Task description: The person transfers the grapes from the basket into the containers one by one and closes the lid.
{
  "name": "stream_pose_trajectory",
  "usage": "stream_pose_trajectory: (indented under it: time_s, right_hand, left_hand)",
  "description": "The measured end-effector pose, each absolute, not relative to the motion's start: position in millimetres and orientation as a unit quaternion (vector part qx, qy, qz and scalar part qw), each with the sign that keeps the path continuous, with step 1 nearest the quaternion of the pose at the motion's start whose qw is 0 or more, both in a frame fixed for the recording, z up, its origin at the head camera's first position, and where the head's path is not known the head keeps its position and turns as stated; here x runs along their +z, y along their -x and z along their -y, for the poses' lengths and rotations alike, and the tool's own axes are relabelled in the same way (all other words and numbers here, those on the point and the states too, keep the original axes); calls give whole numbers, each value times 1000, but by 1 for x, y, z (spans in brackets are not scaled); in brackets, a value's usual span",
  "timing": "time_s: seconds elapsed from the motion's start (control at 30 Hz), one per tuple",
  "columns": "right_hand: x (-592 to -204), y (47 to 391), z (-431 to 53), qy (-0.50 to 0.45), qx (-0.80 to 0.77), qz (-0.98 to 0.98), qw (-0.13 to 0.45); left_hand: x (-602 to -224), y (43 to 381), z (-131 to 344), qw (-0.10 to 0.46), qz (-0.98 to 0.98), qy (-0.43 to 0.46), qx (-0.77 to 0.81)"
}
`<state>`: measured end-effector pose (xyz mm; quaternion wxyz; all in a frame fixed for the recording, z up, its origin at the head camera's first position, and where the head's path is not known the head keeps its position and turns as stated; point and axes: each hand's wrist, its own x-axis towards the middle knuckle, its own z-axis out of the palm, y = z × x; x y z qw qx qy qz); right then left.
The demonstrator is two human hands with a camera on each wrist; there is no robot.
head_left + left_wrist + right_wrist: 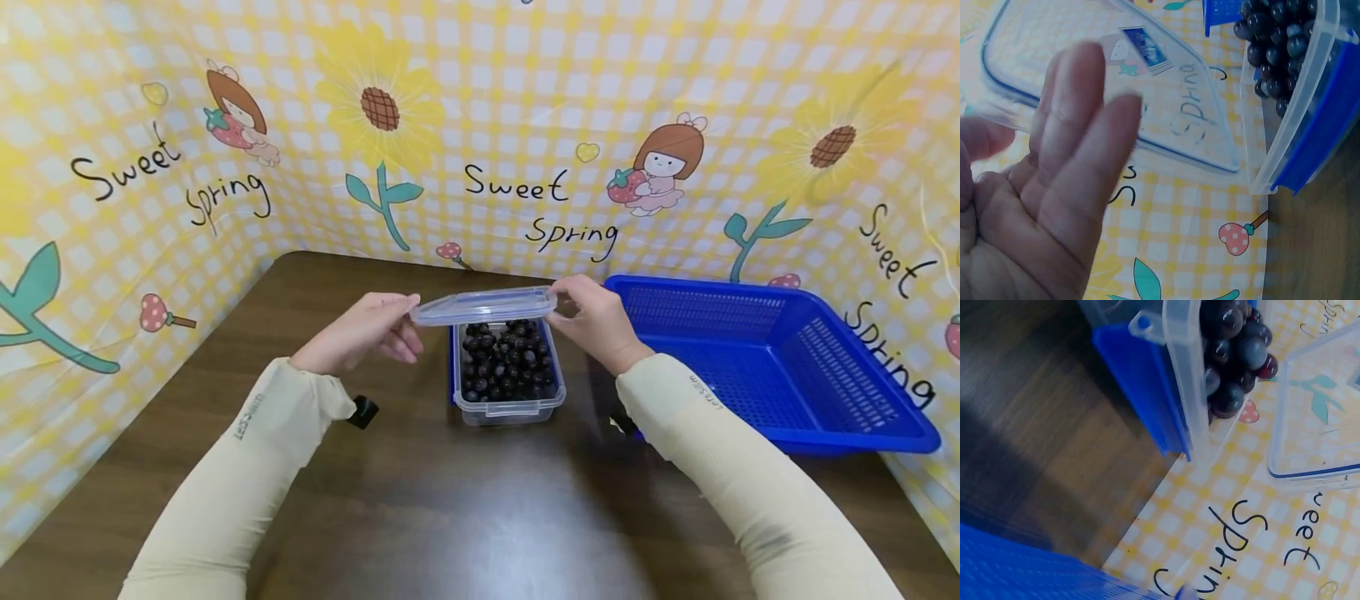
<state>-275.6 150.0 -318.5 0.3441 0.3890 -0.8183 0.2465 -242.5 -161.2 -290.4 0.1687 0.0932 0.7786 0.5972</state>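
A clear plastic lid (483, 306) with a blue seal is held tilted above the back of a clear food container (525, 409). Small dark round fruits (506, 362) fill the container, which stands on the table. My left hand (367, 332) pinches the lid's left end, its other fingers loosely extended in the left wrist view. At the opposite end, my right hand (596, 321) grips the lid between thumb and fingers; the right wrist view leaves this hand out. Blue locking flaps (1141, 387) hang down at the container's sides. A small printed label (1147, 50) shows on the lid.
To the right, a large blue plastic basket (847, 440) with perforated sides stands close beside my right forearm. The brown wooden table (420, 500) runs back to a yellow checked cloth (510, 125) hanging behind and on both sides.
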Motion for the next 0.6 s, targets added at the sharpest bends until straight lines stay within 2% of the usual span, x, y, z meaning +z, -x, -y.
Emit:
stream_pose_trajectory:
  time_s: [0.33, 0.5, 0.6]
  right_hand:
    - [-308, 276, -155, -371, 339, 796, 336]
    - [-306, 277, -158, -324, 363, 784, 384]
    - [-304, 274, -161, -314, 395, 775, 380]
  left_hand:
    - [-300, 253, 143, -5, -789, -146, 596]
    - [-304, 253, 133, -44, -761, -169, 625]
    - [-304, 254, 127, -67, -757, -174, 626]
